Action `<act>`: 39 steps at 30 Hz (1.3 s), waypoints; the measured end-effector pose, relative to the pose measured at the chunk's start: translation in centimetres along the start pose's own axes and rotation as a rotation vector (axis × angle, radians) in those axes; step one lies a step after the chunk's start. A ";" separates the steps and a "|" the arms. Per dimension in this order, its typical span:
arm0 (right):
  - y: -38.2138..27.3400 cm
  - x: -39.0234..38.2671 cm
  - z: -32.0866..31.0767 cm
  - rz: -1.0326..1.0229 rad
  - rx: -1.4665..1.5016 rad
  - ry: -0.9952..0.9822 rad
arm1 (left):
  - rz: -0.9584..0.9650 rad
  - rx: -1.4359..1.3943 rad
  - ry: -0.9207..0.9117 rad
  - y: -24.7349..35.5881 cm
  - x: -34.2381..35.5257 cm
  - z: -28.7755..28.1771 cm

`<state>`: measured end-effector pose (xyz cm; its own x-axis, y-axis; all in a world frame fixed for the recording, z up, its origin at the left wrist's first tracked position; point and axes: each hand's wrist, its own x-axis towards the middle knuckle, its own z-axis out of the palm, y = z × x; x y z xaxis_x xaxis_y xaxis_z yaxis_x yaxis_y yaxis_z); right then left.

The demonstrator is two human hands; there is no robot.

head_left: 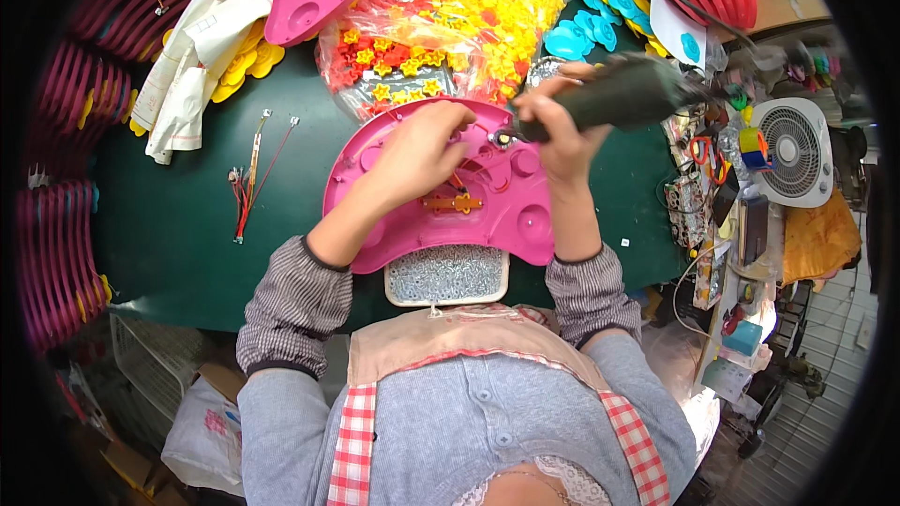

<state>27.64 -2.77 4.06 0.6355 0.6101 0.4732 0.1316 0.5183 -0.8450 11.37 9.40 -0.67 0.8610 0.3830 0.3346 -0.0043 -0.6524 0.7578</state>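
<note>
Dark green workbench (150, 253), red and yellow star-shaped plastic pcs. (506, 5) heaped at the back: a glossy pink molded plastic shell (375, 234) lies cavity side up, front-center, near edge just over a white tray of small silvery metal parts (469, 301). R. hand (565, 136) is wrapped round a motion-blurred dark cylindrical tool (623, 94) – prob. a power driver – narrow end close to the shell's upper right; contact can't be made out. L. hand (422, 150) lies over the shell, fingers curled; whether they pinch anything, can't tell. Step in hand appears to be fastening parts inside, nr. an orange-brown strip (452, 204). Next move likely calls for the shell held steady, tool tip square to the fastening pt.
</note>
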 end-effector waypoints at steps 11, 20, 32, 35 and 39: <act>-5.7 0.9 -14.5 -0.178 -0.810 0.513 | 0.205 0.551 -0.268 -0.9 -0.6 -6.1; -4.0 -2.9 1.1 0.317 -0.582 -0.811 | -0.195 -0.438 -0.295 6.9 -0.3 -7.5; -2.9 -5.5 -4.9 0.565 -0.169 -0.577 | -0.093 0.046 -0.456 2.5 -3.1 -6.8; -2.6 -4.9 -5.0 0.691 -0.182 -0.535 | -0.127 0.312 -0.548 2.4 -3.5 -7.7; -2.7 -4.1 -0.3 0.525 -0.642 -0.786 | -0.077 0.384 -0.491 1.5 -4.2 -6.7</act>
<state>24.85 -6.89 4.34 0.1049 0.9844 -0.1415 0.4983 -0.1752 -0.8491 4.34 11.18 2.75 0.9852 0.1527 -0.0781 0.1714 -0.8585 0.4834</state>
